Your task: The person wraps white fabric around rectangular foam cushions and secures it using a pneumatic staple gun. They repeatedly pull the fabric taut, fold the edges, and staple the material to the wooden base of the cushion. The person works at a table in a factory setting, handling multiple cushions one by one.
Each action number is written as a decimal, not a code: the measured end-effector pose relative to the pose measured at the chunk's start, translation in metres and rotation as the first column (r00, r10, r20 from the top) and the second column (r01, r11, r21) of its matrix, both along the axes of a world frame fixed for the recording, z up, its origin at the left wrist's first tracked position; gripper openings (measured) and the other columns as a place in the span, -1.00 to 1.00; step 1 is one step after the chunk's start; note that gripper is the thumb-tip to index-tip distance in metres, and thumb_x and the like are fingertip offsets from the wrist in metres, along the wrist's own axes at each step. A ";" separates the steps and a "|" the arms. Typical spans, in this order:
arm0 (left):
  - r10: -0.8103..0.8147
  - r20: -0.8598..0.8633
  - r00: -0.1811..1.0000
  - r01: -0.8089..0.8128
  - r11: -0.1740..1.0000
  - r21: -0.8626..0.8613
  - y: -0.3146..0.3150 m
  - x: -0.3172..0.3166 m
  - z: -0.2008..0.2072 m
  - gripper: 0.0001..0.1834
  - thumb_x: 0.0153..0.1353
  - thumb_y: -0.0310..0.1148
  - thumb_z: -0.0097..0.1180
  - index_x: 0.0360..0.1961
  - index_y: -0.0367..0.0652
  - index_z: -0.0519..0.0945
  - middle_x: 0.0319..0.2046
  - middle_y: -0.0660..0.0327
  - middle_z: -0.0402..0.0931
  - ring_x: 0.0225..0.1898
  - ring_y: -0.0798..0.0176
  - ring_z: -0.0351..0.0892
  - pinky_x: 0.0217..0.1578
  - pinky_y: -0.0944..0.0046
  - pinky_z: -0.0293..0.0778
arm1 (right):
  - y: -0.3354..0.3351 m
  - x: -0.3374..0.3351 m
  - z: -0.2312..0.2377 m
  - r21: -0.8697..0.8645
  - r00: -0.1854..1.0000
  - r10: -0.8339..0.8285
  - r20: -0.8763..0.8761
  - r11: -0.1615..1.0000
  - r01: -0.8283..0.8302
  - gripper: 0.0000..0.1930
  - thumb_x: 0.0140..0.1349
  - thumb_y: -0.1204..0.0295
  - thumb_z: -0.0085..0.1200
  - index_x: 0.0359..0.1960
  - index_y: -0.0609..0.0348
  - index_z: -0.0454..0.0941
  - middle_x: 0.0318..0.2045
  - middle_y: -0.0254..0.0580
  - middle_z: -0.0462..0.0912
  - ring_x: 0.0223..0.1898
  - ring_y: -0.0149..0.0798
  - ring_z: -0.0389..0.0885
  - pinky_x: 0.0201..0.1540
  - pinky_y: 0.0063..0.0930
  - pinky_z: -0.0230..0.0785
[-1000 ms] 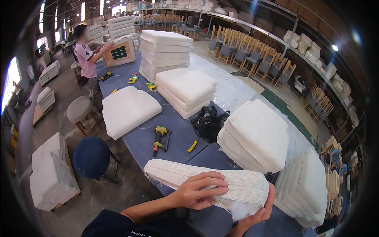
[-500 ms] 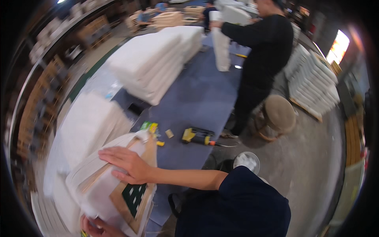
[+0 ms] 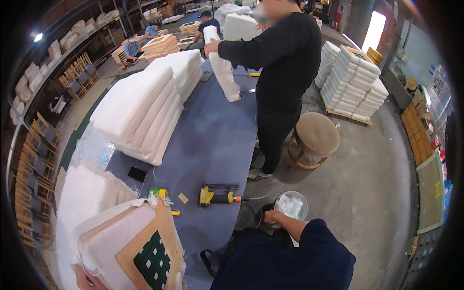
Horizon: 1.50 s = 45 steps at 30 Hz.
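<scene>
A padded seat cushion (image 3: pixel 137 227), tilted with its underside up, lies at the near left of the table. Its wooden frame surrounds a panel of woven green webbing, and white cover fabric hangs loose round its edges. My left hand (image 3: pixel 87 279) grips the cushion's lower left edge, partly cut off by the picture's rim. Away from the table, my right hand (image 3: pixel 272 216) is beside a bucket (image 3: pixel 305 205) of white fluffy material, fingers curled; whatever they hold is hidden. A yellow and black staple gun (image 3: pixel 217 195) with an air hose rests on the table.
Stacked white cushions (image 3: pixel 140 111) stand along the table's left side. A phone (image 3: pixel 137 174), a small yellow-green box (image 3: pixel 158 194) and a wooden piece (image 3: pixel 183 197) lie nearby. A co-worker in black (image 3: pixel 285 72) handles a white cushion beyond, by a round stool (image 3: pixel 316 135).
My right hand has left the top of the cushion and moved right to the bucket. My left hand stays at the cushion's lower edge. The view has shifted.
</scene>
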<state>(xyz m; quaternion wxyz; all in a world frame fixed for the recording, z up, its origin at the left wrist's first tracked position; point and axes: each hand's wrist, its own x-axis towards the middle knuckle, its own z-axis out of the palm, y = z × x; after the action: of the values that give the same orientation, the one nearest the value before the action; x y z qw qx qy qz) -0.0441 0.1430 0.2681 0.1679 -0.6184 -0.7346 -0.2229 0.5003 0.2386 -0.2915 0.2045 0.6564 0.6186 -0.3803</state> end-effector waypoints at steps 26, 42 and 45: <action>-0.155 0.146 0.977 0.149 0.988 0.049 0.158 0.036 -0.017 -0.68 0.21 -0.64 0.13 -0.56 -0.34 0.22 -0.59 0.01 0.16 -0.60 -0.04 0.17 -0.51 0.04 0.04 | 0.169 0.057 0.007 0.146 0.937 -0.128 -0.326 0.972 0.183 -0.68 0.25 0.19 0.07 -0.43 0.11 0.79 -0.52 -0.19 0.79 -0.38 -0.16 0.80 -0.12 -0.25 0.62; -0.188 0.182 0.965 0.178 0.982 0.067 0.145 0.031 -0.024 -0.68 0.20 -0.64 0.11 -0.58 -0.32 0.22 -0.61 0.06 0.12 -0.63 0.07 0.13 -0.54 0.07 -0.01 | 0.264 -0.063 0.013 0.199 0.989 0.140 -0.049 0.972 -0.128 -0.48 0.35 0.04 -0.08 -0.04 0.25 0.69 0.03 0.21 0.69 0.11 0.20 0.65 0.20 0.03 0.48; -0.201 0.197 0.959 0.191 0.979 0.069 0.152 0.028 -0.027 -0.66 0.26 -0.62 0.08 -0.57 -0.32 0.19 -0.61 0.07 0.09 -0.63 0.14 0.08 -0.53 0.09 -0.04 | 0.273 -0.066 0.031 -0.013 0.988 0.146 -0.053 0.989 -0.147 -0.44 0.38 0.02 -0.10 0.08 0.27 0.65 0.18 0.21 0.62 0.24 0.18 0.57 0.30 0.01 0.41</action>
<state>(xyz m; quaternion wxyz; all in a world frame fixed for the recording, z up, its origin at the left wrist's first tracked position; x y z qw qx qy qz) -0.0161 0.2946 0.2413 0.0844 -0.6579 -0.6772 -0.3186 0.4340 0.5113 -0.2606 0.2212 0.5975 0.6670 -0.3862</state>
